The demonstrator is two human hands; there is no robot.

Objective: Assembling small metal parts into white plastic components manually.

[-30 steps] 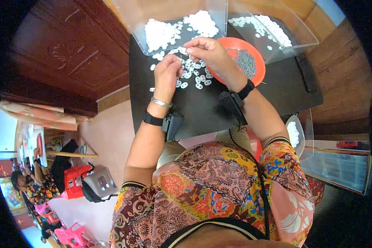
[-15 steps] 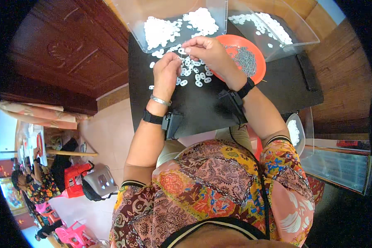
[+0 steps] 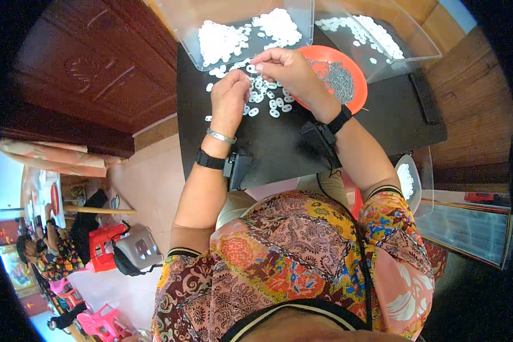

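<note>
- Fingertips of our right hand point(image 3: 287, 71) were pinched together on something too small to make out, most likely one of the small white rings; we could not tell for sure.
- Our left hand point(image 3: 231, 97) sat just beside it, fingers curled in toward the right fingertips, and whether they gripped a ring was hidden from us.
- Just beneath and between the two sets of fingers lay a loose scatter of white rings point(image 3: 265, 100) on the black table point(image 3: 302, 154).
- Just beyond our right knuckles sat an orange dish point(image 3: 356, 74) with a heap of small dark grey pieces in it.
- Farther out past the fingertips stood a clear plastic tray point(image 3: 193, 34) holding two heaps of the same white rings, its near edge close to the scatter.
- Beyond the orange dish stood a second clear tray point(image 3: 421, 51), also with white pieces in it.
- Back from the fingers, each of our wrists wore a black strap with a small black box; the left wrist also bore a silver bangle point(image 3: 221, 136).
- Well behind the right hand, off the table's near edge, stood a small clear tub point(image 3: 411, 196) with white pieces.
</note>
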